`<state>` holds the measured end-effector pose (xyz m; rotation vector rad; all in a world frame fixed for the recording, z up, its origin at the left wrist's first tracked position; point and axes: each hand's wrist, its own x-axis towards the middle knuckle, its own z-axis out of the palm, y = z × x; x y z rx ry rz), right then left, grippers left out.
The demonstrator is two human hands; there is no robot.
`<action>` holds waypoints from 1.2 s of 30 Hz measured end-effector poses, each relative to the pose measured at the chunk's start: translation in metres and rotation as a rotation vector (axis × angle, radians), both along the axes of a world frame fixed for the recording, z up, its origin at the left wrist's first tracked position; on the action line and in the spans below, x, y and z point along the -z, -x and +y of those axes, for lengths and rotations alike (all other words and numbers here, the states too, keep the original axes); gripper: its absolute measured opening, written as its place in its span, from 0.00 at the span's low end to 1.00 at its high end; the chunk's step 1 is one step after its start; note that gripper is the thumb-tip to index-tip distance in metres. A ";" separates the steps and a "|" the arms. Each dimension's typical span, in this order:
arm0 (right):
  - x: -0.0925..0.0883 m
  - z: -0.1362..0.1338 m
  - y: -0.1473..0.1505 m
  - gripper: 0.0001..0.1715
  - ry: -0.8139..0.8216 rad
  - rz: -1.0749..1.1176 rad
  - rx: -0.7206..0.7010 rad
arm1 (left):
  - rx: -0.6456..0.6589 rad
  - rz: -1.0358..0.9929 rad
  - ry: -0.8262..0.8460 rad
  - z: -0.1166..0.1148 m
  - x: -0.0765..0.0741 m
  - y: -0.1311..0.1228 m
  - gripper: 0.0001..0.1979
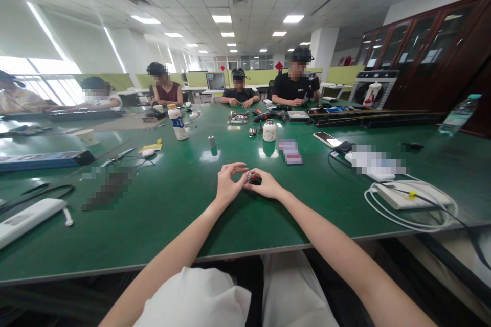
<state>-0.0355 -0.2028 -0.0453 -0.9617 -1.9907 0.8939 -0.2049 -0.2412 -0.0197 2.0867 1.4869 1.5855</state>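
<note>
Over the green table [184, 214], my left hand [229, 184] and my right hand [266, 184] meet at the fingertips. Both pinch a small silvery metal part [249, 178]; fingers cover much of it, and its exact kind is too small to make out. Beyond my hands stands a small grey cylinder [211, 141]. A white jar [269, 131] is upright farther back, with small metal pieces [252, 133] beside it. Right of centre lies a card-like item [290, 152], partly blurred out.
A bottle with a blue label [178, 122] stands back left. Rightward are a phone [327, 139], a power strip [370, 163], a white box with coiled cable [414, 195] and a water bottle [460, 115]. Another white strip [30, 219] lies left. Several people sit across the table.
</note>
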 end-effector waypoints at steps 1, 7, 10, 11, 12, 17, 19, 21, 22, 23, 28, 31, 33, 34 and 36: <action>0.000 0.000 0.000 0.24 -0.003 -0.001 0.004 | 0.015 0.002 0.003 0.000 0.000 -0.001 0.11; -0.003 -0.002 0.000 0.24 0.002 -0.018 0.015 | -0.055 -0.142 -0.059 0.002 0.001 0.000 0.07; -0.004 -0.003 0.000 0.24 0.000 -0.028 0.020 | -0.179 -0.104 -0.024 0.007 0.005 0.008 0.07; -0.004 -0.003 0.000 0.23 -0.003 -0.028 0.019 | -0.219 -0.060 0.024 0.010 0.007 0.011 0.07; -0.005 -0.003 0.000 0.23 -0.005 -0.028 0.018 | -0.249 -0.014 0.087 0.012 0.010 0.015 0.08; -0.005 -0.002 -0.001 0.23 -0.011 -0.023 0.013 | -0.238 0.150 0.270 0.020 0.025 0.025 0.07; -0.005 -0.002 -0.001 0.23 -0.010 -0.023 0.009 | -0.220 0.177 0.249 0.020 0.025 0.025 0.08; -0.004 -0.002 -0.001 0.23 -0.006 -0.024 0.008 | -0.216 0.164 0.231 0.018 0.021 0.023 0.08; -0.004 -0.002 -0.001 0.23 -0.003 -0.023 0.010 | -0.214 0.142 0.214 0.016 0.018 0.021 0.08; -0.004 -0.002 -0.001 0.23 -0.001 -0.022 0.011 | -0.209 0.113 0.184 0.015 0.015 0.019 0.07; -0.004 -0.002 -0.001 0.24 0.013 -0.007 0.006 | -0.148 -0.004 -0.017 0.004 -0.001 0.007 0.04; -0.004 -0.002 0.000 0.25 0.020 0.004 0.001 | -0.073 0.002 -0.023 0.000 -0.002 0.001 0.05; -0.004 -0.002 0.000 0.25 0.022 0.000 0.004 | -0.021 0.006 0.008 -0.001 -0.001 0.000 0.07; -0.004 -0.002 0.000 0.25 0.022 -0.002 0.005 | -0.003 0.001 0.021 -0.001 0.000 -0.001 0.07; -0.004 -0.003 0.000 0.25 0.018 -0.005 0.005 | 0.016 -0.013 0.028 0.000 0.001 0.000 0.08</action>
